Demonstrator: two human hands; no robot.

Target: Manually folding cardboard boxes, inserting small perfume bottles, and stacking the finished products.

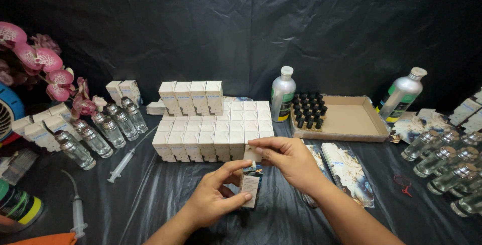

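Head view: two hands close a small box over a black-covered bench.

Left hand (216, 194) grips the small box (250, 187) upright between thumb and fingers, low in the middle of the bench (150, 194). Right hand (288, 160) pinches the box's top flap (252, 153) between thumb and forefinger, just above the box. Behind the hands stands a block of white boxes (213, 134), with more stacked on top. Left of it lie glass bottles (108, 129) and a syringe (125, 160). To the right, a cardboard tray (351, 119) holds black caps (309, 109), with a silver bottle (282, 94) beside it. Flat printed cartons (349, 169) lie near the right forearm.
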